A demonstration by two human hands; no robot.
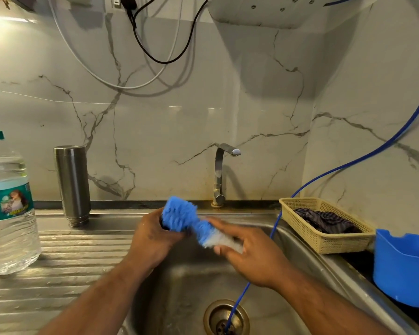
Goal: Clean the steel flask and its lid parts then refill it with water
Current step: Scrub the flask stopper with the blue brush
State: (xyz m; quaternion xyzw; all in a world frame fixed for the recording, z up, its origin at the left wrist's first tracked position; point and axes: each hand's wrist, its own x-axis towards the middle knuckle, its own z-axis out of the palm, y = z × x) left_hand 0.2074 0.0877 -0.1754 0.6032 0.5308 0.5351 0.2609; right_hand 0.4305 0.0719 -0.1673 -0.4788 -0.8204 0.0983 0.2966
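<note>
Left hand point(155, 235) clasps small dark lid part point(163, 224), mostly hidden. Right hand point(249, 252) grips blue bottle brush point(191, 221), bristles pressed against part, over sink point(307, 257). Steel flask point(72, 184) inverted on drainboard point(58, 262), well apart to left of hands: body apparently washed, draining. Tap point(221, 175) shows no flow. Remaining, by judgement: finish lid scrubbing, rinse, refill, likely from water bottle point(7, 206) at far left.
</note>
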